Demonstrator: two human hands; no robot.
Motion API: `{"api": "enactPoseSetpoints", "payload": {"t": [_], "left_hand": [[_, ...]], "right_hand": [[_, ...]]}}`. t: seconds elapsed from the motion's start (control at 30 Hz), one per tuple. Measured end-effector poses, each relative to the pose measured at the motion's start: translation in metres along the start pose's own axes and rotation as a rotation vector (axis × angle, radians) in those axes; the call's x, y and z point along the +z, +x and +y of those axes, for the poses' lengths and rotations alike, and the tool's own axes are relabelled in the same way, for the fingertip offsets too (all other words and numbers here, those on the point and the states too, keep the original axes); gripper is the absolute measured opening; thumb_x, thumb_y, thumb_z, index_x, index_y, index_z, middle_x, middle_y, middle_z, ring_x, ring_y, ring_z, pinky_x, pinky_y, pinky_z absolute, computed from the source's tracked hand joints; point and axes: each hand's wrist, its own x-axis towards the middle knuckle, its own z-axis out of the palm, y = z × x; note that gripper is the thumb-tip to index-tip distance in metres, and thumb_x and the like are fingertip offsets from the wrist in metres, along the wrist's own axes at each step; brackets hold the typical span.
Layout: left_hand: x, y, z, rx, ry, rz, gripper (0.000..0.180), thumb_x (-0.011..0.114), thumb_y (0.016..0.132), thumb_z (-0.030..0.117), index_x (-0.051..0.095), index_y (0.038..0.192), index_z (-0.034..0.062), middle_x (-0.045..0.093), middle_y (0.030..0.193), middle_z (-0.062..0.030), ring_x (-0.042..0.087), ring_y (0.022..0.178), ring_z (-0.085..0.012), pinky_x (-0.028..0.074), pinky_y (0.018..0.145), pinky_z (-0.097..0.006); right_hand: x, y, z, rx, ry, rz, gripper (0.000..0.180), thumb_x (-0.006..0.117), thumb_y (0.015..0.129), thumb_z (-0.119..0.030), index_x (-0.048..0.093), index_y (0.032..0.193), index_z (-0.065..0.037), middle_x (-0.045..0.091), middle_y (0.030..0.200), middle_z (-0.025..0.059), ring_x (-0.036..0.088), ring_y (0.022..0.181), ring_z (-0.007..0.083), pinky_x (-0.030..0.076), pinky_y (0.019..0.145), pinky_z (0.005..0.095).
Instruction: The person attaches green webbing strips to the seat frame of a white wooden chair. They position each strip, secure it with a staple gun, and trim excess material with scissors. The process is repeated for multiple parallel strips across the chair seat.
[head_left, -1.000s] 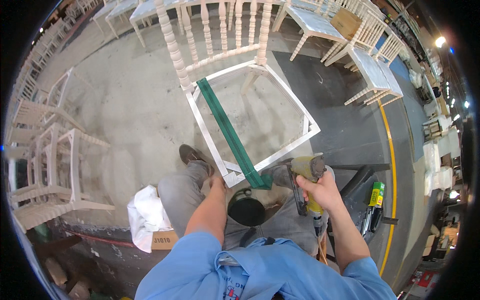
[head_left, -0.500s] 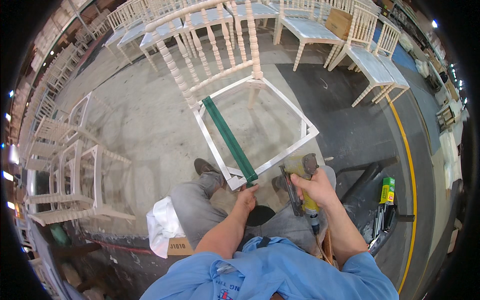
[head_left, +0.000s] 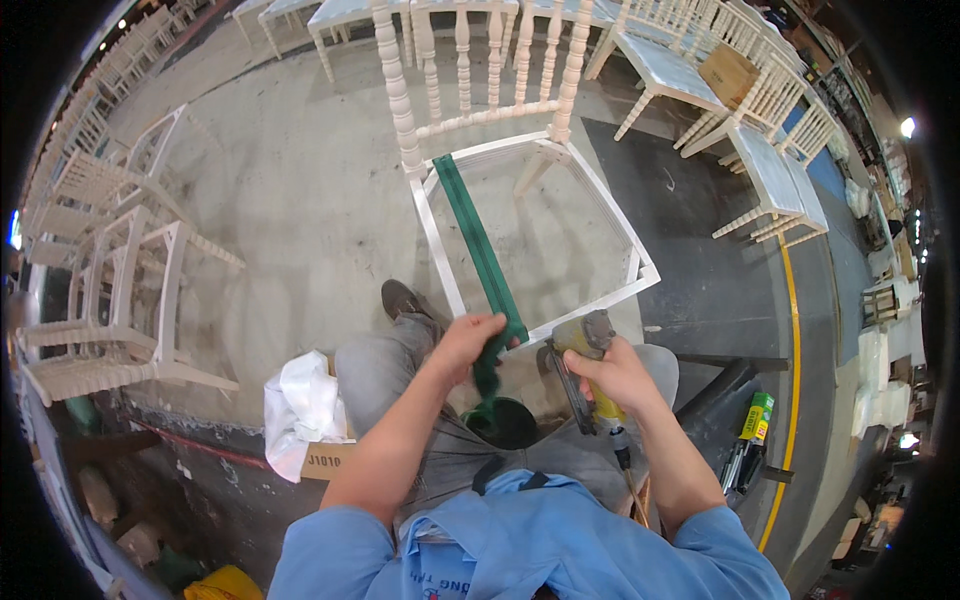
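A cream wooden chair with turned spindles (head_left: 463, 60) stands before me, its white seat frame (head_left: 437, 245) open in the middle. A green webbing strap (head_left: 478, 240) runs across the left side of the seat from back rail to front rail. My left hand (head_left: 465, 345) is closed on the strap's loose end at the front rail, and the strap hangs down below the fingers. Toward a dark round container (head_left: 505, 425) between my legs the strap drops. My right hand (head_left: 620, 375) grips a yellow-and-black pneumatic staple gun (head_left: 575, 365) just right of the strap, apart from the frame.
Unfinished chair frames (head_left: 150, 290) are piled at left. Chairs with pale seats (head_left: 670, 75) line the back and right. A white cloth or bag (head_left: 305, 400) lies over a cardboard box (head_left: 328, 460) by my left leg. Right of me sits a green-and-yellow box (head_left: 757, 418) beside dark staple strips.
My left hand has risen from under the front rail and now lifts the strap's loose end above it. The staple gun stays in my right hand, tilted slightly. My view has shifted.
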Motion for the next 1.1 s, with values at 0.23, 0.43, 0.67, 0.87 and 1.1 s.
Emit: {"api": "enactPoseSetpoints", "payload": {"t": [0.23, 0.43, 0.67, 0.87, 1.1], "left_hand": [[-0.016, 0.034, 0.013, -0.075, -0.103, 0.024, 0.032, 0.053, 0.106, 0.031, 0.069, 0.117, 0.0059, 0.078, 0.103, -0.0038, 0.056, 0.06, -0.008, 0.041, 0.048, -0.027], [-0.02, 0.046, 0.007, -0.107, -0.176, 0.027, 0.032, 0.053, 0.106, 0.028, 0.069, 0.114, 0.0016, 0.078, 0.098, -0.0063, 0.063, 0.061, -0.011, 0.042, 0.046, -0.029], [-0.023, 0.047, 0.009, -0.182, -0.135, 0.033, 0.03, 0.052, 0.106, 0.031, 0.07, 0.114, 0.0089, 0.079, 0.102, -0.0022, 0.063, 0.068, -0.0087, 0.038, 0.05, -0.03], [-0.026, 0.047, 0.008, -0.18, -0.155, 0.006, 0.03, 0.051, 0.106, 0.031, 0.07, 0.114, 0.0083, 0.078, 0.103, -0.0023, 0.064, 0.069, -0.0098, 0.039, 0.05, -0.03], [-0.026, 0.046, 0.01, -0.153, -0.215, -0.02, 0.032, 0.053, 0.106, 0.028, 0.068, 0.117, 0.0022, 0.077, 0.102, -0.0078, 0.067, 0.073, -0.0137, 0.048, 0.051, -0.032]], "right_hand": [[0.026, 0.042, -0.005, 0.133, -0.106, 0.011, 0.032, 0.079, 0.093, -0.028, 0.065, 0.102, 0.0, 0.064, 0.079, 0.0018, 0.057, 0.058, 0.0106, 0.047, 0.05, 0.0282], [0.037, 0.059, -0.004, 0.201, -0.188, 0.03, 0.032, 0.079, 0.092, -0.027, 0.065, 0.102, 0.0, 0.065, 0.08, 0.0029, 0.058, 0.057, 0.0107, 0.048, 0.049, 0.0284], [0.048, 0.059, -0.003, 0.155, -0.278, 0.047, 0.035, 0.079, 0.091, -0.028, 0.066, 0.106, 0.001, 0.066, 0.076, 0.0035, 0.058, 0.054, 0.0108, 0.048, 0.048, 0.029], [0.058, 0.057, -0.004, 0.134, -0.279, 0.046, 0.037, 0.079, 0.091, -0.03, 0.066, 0.109, 0.0, 0.066, 0.075, 0.004, 0.06, 0.055, 0.0113, 0.049, 0.05, 0.0294], [0.063, 0.055, 0.0, 0.117, -0.333, 0.021, 0.037, 0.079, 0.091, -0.029, 0.066, 0.11, 0.0, 0.068, 0.08, 0.0045, 0.061, 0.057, 0.012, 0.05, 0.051, 0.0296]]}}
